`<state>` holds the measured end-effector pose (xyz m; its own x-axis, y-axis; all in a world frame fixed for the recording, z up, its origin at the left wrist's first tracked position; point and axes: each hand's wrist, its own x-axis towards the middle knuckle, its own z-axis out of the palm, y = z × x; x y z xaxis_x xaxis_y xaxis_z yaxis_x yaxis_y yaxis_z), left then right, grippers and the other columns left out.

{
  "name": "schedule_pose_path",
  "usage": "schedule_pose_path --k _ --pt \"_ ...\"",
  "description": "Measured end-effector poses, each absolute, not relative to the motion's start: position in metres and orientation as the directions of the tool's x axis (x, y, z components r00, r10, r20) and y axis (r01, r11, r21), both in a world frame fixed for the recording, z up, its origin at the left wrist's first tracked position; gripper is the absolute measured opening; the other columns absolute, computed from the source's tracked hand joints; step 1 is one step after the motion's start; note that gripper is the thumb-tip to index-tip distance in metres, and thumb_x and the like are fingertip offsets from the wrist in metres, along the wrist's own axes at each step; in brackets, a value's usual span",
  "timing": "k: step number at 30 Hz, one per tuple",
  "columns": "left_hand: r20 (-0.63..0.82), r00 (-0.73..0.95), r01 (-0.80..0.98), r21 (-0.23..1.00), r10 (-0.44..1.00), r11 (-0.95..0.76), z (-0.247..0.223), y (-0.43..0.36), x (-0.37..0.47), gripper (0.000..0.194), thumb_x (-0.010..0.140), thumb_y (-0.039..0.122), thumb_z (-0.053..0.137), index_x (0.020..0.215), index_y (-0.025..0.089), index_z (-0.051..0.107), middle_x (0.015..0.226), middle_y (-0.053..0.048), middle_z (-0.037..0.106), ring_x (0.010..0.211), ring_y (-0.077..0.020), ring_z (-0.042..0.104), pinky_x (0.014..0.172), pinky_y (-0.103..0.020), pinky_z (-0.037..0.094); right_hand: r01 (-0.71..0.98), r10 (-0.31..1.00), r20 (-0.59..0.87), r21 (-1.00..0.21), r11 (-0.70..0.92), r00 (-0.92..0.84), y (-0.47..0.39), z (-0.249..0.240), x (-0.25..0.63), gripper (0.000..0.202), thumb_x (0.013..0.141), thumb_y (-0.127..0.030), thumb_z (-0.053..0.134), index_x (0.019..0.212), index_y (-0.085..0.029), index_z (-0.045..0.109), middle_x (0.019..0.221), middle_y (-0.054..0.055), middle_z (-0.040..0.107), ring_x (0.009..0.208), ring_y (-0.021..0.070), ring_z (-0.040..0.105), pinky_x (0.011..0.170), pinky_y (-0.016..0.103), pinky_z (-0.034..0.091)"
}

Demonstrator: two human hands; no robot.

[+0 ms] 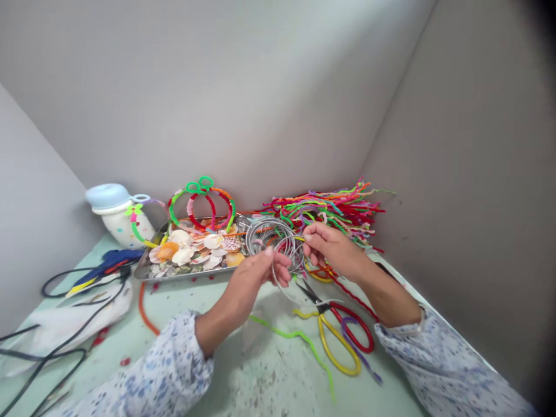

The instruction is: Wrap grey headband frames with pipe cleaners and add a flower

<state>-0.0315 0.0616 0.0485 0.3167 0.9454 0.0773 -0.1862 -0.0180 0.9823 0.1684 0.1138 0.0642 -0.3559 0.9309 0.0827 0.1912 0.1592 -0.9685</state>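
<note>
My left hand [249, 281] is closed in a pinch on a thin wire loop [290, 300], which curves down below the fingertips. With thumb and forefinger together, my right hand [332, 248] pinches the upper part of this loop, where a short yellow piece of pipe cleaner [299, 238] shows by the fingertips. Just behind both hands lies a coil of silver wire [252, 236]. Scissors [322, 308] with one red and one yellow handle rest on the table below my right hand. Beside them are a lime green pipe cleaner [299, 334] and a purple one [362, 358].
A metal tray [191, 275] of seashells [212, 240] stands behind my left hand, with pipe-cleaner headbands [232, 207] on it. A pile of colourful pipe cleaners [339, 205] lies at the back right. A white bottle [124, 223], a blue tool [115, 259] and black cables [65, 344] are at left.
</note>
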Motion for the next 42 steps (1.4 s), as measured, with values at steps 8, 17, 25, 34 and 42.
schedule_pose_path --k 8,17,25,34,42 --pt "-0.025 0.37 -0.22 0.969 0.929 0.114 0.012 0.018 -0.039 0.026 0.09 0.036 0.052 0.084 0.013 0.064 0.081 -0.006 0.064 0.07 -0.0133 0.057 0.067 -0.025 0.038 -0.058 0.998 -0.003 -0.998 -0.007 -0.07 0.078 0.024 0.151 0.023 0.078 -0.035 0.056 0.094 -0.018 0.057 0.065 -0.004 0.06 0.044 0.0075 0.05 0.04 0.019 0.032" --pt "-0.092 0.321 -0.426 0.875 0.942 0.231 -0.001 0.005 -0.042 0.033 0.09 0.04 0.051 0.069 0.015 0.052 0.055 0.003 0.046 0.048 -0.0071 0.038 0.049 -0.02 0.027 -0.047 0.995 -0.013 -0.999 -0.018 -0.101 0.037 0.008 0.153 0.033 0.082 -0.047 0.059 0.095 -0.017 0.061 0.06 -0.003 0.057 0.049 0.0089 0.05 0.047 0.021 0.037" --pt "-0.103 0.331 -0.39 0.891 0.938 0.235 -0.006 0.007 -0.046 0.035 0.088 0.042 0.053 0.068 0.013 0.054 0.054 0.003 0.046 0.046 -0.006 0.034 0.047 -0.02 0.023 0.091 0.979 -0.1 -0.992 -0.085 -0.18 0.025 -0.002 0.139 0.045 0.079 -0.056 0.059 0.097 -0.015 0.062 0.046 -0.009 0.039 0.041 0.0068 0.032 0.04 0.02 0.025" --pt "-0.142 0.497 -0.358 0.865 0.856 0.352 -0.015 0.012 -0.046 0.025 0.082 0.035 0.064 0.08 0.011 0.063 0.066 -0.004 0.06 0.047 -0.0062 0.046 0.049 -0.019 0.032 -0.181 0.988 -0.136 -0.976 -0.122 0.068 0.04 -0.011 0.149 0.04 0.082 -0.054 0.059 0.099 -0.018 0.06 0.048 -0.009 0.033 0.041 0.005 0.023 0.037 0.017 0.017" --pt "-0.218 0.454 -0.34 0.854 0.864 0.394 -0.015 0.016 -0.048 0.022 0.079 0.032 0.068 0.08 0.01 0.066 0.055 0.002 0.053 0.044 -0.004 0.041 0.045 -0.017 0.027 -0.294 0.976 -0.168 -0.948 -0.122 0.137 0.041 -0.015 0.15 0.038 0.081 -0.051 0.062 0.1 -0.018 0.062 0.05 -0.008 0.034 0.042 0.0053 0.024 0.035 0.016 0.017"
